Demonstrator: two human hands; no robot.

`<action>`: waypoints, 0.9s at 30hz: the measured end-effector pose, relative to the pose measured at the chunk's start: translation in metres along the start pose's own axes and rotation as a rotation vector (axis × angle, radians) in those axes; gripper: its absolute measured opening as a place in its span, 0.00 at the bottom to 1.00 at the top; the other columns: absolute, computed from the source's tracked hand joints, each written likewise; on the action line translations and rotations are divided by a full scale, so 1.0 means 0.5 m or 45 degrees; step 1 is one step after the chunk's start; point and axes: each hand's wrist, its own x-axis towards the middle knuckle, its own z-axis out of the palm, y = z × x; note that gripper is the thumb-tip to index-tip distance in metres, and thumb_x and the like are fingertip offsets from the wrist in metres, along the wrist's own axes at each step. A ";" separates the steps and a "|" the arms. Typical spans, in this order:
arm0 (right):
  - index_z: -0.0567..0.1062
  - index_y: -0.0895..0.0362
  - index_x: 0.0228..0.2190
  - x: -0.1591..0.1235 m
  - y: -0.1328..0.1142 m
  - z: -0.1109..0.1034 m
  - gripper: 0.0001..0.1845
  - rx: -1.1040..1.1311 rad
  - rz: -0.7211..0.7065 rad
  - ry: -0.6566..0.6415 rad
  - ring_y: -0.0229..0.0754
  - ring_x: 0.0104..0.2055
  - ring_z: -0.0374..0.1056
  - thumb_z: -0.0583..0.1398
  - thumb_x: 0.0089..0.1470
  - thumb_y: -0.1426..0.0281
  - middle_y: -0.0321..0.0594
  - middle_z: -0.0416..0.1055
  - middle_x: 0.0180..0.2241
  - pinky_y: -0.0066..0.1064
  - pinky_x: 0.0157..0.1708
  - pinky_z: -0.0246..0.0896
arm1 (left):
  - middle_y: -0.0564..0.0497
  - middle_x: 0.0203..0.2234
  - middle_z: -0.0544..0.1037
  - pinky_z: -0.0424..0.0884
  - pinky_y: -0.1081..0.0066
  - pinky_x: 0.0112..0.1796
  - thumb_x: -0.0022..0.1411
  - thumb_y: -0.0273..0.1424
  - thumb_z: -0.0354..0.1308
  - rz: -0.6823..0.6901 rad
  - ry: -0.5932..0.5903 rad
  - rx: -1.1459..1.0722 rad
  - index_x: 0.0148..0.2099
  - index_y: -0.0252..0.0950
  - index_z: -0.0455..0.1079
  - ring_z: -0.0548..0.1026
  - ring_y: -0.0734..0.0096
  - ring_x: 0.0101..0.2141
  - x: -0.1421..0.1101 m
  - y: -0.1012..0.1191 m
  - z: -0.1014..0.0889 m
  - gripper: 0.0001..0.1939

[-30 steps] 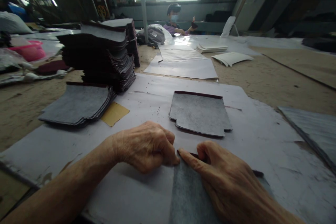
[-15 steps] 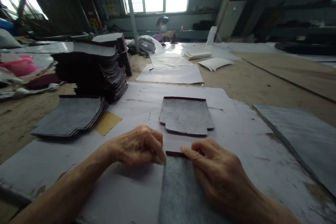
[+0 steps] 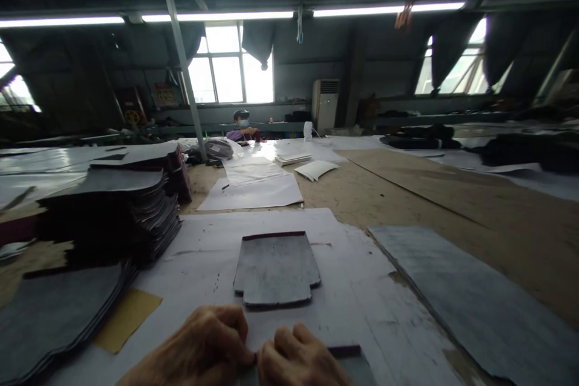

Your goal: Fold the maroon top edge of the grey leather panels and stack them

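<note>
Fingers bent in and drawn close together, the left hand (image 3: 199,347) and right hand (image 3: 301,359) meet at the dark red edging (image 3: 344,350) of a gray panel (image 3: 359,371), toward the bench's near edge. Whether they pinch the strip or only press it, the view cannot tell; the hands cover much of the panel. An even edge would seem to call for light, level pressure, one set of fingertips steadying the corner while the other works along the strip, the panel flat against the white paper (image 3: 353,307) beneath.

Just beyond, on the same paper, lies a notched gray panel (image 3: 277,268), its red-edged side toward the bench's far edge. A yellow card (image 3: 128,321) sits beside a low stack of panels (image 3: 58,310) toward the left edge, a tall stack (image 3: 108,217) behind it. A large gray sheet (image 3: 470,289) lies toward the right.

Near the far edge of the bench (image 3: 384,199), a plastic bag (image 3: 219,149) holds something dark, its contents unclear, beside a pole (image 3: 181,54). A person (image 3: 244,131) sits beyond.
</note>
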 end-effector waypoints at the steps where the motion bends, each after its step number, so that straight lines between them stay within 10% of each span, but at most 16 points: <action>1: 0.65 0.58 0.24 -0.004 0.003 0.000 0.08 -0.015 0.036 0.010 0.37 0.23 0.54 0.51 0.49 0.81 0.33 0.61 0.20 0.31 0.21 0.45 | 0.55 0.27 0.68 0.62 0.80 0.29 0.50 0.22 0.50 0.031 0.047 -0.023 0.31 0.38 0.72 0.68 0.79 0.27 0.001 -0.005 0.003 0.11; 7: 0.62 0.55 0.24 -0.036 0.030 0.004 0.09 -0.037 0.341 -0.031 0.39 0.26 0.56 0.60 0.43 0.71 0.33 0.61 0.23 0.31 0.24 0.45 | 0.52 0.31 0.70 0.64 0.78 0.30 0.50 0.25 0.56 0.016 0.193 0.012 0.36 0.39 0.73 0.68 0.77 0.28 0.019 -0.004 0.027 0.09; 17: 0.59 0.56 0.20 -0.009 0.013 0.034 0.09 0.083 0.349 0.222 0.39 0.22 0.53 0.48 0.50 0.77 0.35 0.58 0.18 0.31 0.23 0.42 | 0.50 0.24 0.70 0.61 0.71 0.34 0.61 0.32 0.49 0.099 0.129 0.301 0.29 0.36 0.71 0.68 0.73 0.28 0.024 0.029 0.030 0.12; 27: 0.66 0.58 0.19 0.026 0.056 -0.134 0.11 0.354 0.702 -0.728 0.32 0.26 0.64 0.55 0.52 0.77 0.33 0.68 0.24 0.23 0.27 0.52 | 0.52 0.19 0.66 0.57 0.73 0.29 0.60 0.29 0.47 0.090 0.240 0.304 0.24 0.34 0.63 0.65 0.75 0.24 0.008 0.027 0.009 0.12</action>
